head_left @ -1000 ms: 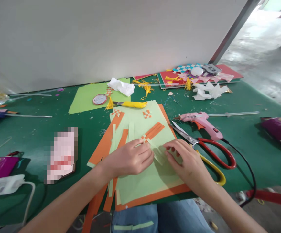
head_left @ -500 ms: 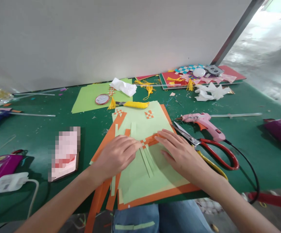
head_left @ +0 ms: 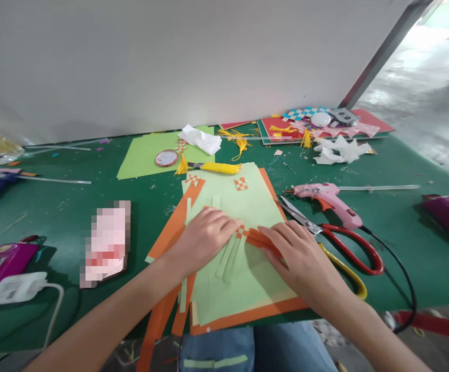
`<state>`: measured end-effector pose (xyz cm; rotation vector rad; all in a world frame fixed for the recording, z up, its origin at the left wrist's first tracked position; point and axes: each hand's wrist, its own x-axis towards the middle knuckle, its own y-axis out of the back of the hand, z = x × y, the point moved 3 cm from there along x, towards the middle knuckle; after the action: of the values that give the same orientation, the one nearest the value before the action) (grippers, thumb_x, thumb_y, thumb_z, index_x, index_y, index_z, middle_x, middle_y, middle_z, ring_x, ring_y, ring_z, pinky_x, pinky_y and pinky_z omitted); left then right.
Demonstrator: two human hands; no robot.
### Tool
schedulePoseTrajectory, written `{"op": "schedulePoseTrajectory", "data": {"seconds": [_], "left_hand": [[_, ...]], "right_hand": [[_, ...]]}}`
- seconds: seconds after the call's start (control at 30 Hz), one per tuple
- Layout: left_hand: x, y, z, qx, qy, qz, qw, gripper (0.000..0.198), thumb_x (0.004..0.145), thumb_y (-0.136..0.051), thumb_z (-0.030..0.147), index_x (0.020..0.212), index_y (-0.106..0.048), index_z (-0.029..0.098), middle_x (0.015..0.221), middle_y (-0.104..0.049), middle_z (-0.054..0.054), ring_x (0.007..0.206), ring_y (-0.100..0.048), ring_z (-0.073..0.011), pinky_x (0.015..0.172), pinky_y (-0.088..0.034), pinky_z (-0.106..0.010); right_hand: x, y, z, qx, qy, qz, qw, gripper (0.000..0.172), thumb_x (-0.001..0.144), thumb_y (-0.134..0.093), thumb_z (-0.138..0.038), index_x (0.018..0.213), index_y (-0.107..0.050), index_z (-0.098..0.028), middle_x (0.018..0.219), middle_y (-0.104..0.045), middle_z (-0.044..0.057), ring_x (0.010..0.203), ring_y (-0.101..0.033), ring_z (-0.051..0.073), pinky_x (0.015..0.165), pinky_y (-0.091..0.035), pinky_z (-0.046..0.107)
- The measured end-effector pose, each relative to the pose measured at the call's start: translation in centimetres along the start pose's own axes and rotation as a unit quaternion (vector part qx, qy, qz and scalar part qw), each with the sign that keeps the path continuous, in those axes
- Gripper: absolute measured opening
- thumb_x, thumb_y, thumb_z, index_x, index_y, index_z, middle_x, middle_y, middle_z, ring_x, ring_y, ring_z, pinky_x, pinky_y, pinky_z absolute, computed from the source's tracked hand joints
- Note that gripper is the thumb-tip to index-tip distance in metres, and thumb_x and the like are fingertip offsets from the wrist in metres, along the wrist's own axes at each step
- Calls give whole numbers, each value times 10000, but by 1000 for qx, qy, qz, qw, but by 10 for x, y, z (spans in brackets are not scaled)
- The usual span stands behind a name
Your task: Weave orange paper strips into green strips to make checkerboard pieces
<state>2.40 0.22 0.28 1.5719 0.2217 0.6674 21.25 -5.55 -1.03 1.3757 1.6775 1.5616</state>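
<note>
A small checkered weave of orange and pale green paper strips (head_left: 240, 231) lies over the pale green paper sheet (head_left: 224, 186). Light green strips (head_left: 230, 258) run from it toward me, and orange strips (head_left: 258, 238) stick out to its right. My left hand (head_left: 211, 235) is closed, its fingertips pinching at the weave's left side; the exact grip is partly hidden. My right hand (head_left: 296, 253) has its fingers and thumb closed about the orange strips. Two small finished checkered squares rest higher up, one of them a woven square (head_left: 242, 184) on the sheet.
Scissors (head_left: 336, 240) and a pink glue gun (head_left: 330, 199) lie at right. Beyond the sheet is a yellow utility knife (head_left: 220, 168). A phone (head_left: 108, 243) lies left, near orange strips (head_left: 175, 222). Crumpled tissue (head_left: 199, 139) and a round tin (head_left: 166, 158) sit behind.
The weave has turned slightly, so its green strips now slant toward lower left instead of lower right. Both hands have shifted a little to the right; the camera view has moved slightly.
</note>
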Motion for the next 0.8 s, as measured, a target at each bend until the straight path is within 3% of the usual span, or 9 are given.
{"op": "schedulePoseTrajectory", "data": {"seconds": [0.23, 0.47, 0.8], "left_hand": [[2, 3, 12, -80, 45, 40, 995, 165, 968, -454, 195, 1030, -603, 160, 946, -690, -50, 941, -617, -193, 876, -478, -355], [-1, -5, 15, -58, 28, 18, 998, 173, 946, -475, 201, 1072, -576, 138, 989, -683, -83, 988, -611, -243, 860, -502, -404], [-4, -7, 14, -84, 42, 0, 996, 204, 904, -542, 227, 1086, -565, 138, 1041, -664, -90, 1037, -581, -261, 902, -485, -416]], "right_hand": [[-3, 7, -3, 29, -32, 16, 999, 265, 923, -513, -193, 1169, -583, -126, 990, -632, 108, 936, -532, 267, 837, -456, 452], [16, -5, -14, 59, -59, -8, 997, 178, 832, -546, -78, 993, -569, -152, 941, -640, 76, 910, -541, 266, 793, -435, 426], [20, -13, -15, 109, -98, -8, 989, 222, 782, -513, -27, 942, -520, -181, 915, -618, 60, 891, -507, 253, 829, -420, 414]]}}
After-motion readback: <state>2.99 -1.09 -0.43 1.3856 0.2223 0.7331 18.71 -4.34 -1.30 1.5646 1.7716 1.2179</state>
